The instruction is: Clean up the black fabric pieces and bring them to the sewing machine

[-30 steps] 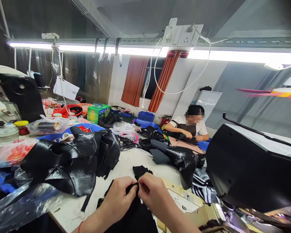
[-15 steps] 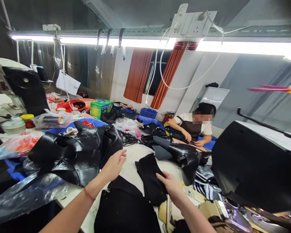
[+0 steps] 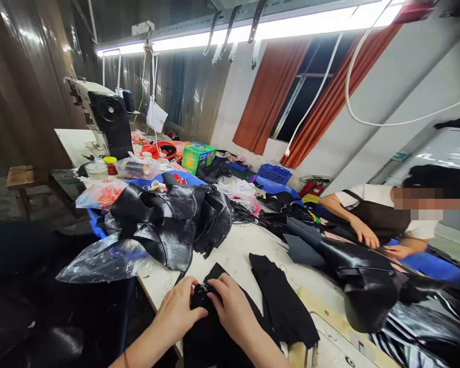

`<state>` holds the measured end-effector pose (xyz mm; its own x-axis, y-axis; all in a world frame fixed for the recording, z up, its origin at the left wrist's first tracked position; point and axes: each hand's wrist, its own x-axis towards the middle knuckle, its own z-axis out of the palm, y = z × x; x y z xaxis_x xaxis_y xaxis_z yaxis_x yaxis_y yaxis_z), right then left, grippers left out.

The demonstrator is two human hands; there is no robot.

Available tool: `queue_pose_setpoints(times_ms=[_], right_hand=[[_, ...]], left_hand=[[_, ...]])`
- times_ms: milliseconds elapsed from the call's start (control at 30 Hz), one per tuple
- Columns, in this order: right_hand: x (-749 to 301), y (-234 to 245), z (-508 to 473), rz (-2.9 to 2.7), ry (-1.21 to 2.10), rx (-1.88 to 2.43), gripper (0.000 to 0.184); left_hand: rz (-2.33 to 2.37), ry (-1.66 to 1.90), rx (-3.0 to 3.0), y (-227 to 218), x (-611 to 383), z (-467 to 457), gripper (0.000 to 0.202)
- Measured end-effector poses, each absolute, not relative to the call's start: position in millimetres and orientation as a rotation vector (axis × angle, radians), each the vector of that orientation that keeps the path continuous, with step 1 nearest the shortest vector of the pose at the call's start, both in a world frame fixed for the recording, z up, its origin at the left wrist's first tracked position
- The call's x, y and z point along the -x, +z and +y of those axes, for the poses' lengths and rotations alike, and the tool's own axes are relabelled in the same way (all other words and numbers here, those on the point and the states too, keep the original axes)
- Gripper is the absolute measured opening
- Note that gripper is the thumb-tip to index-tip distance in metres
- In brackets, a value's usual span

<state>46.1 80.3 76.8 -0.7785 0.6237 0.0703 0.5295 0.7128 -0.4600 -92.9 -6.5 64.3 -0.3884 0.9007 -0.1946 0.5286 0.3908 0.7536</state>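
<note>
Both hands are on a black fabric piece [image 3: 214, 337] near the table's front edge. My left hand [image 3: 178, 306] pinches its left border, with the thumb stretched toward the middle. My right hand [image 3: 232, 309] has its fingers bent over the same cloth, just across from the left. Between the fingertips show small whitish bits [image 3: 203, 288], too small to name. A second black fabric piece [image 3: 281, 299] lies apart to the right of my right hand, untouched.
Glossy black leather-like pieces [image 3: 164, 225] are heaped at left beside clear plastic [image 3: 99, 263]. More black pieces [image 3: 352, 260] lie at right, near a co-worker's hand [image 3: 364, 232]. A cream machine bed [image 3: 329, 327] borders the cloth. A sewing machine [image 3: 107, 115] stands at back left.
My right hand has let go of the smaller black piece, which now lies on the right. Both hands have come together on the larger black fabric. The view has turned left.
</note>
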Motion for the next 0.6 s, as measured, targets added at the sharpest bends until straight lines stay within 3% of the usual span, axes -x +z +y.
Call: queue_pose_setpoints(times_ms=[133,300,467,600], right_hand=[[-23,70,99,-2.657,0.610,0.964,0.018],[-32,94,142,-2.386,0.525,1.230,0.037],[-31,102,117,-2.714,0.679,0.902,0.010],[-19,95,93,-2.888,0.571,0.854,0.021]], left_hand=[[2.052,0.854,-1.166,60,88,-5,0.058],[1.970,0.960,-1.099,50,86,-10,0.058],[1.921,1.064,-1.003,40,84,-11,0.066],[1.924,1.097,-0.966,38,82,-12,0.063]])
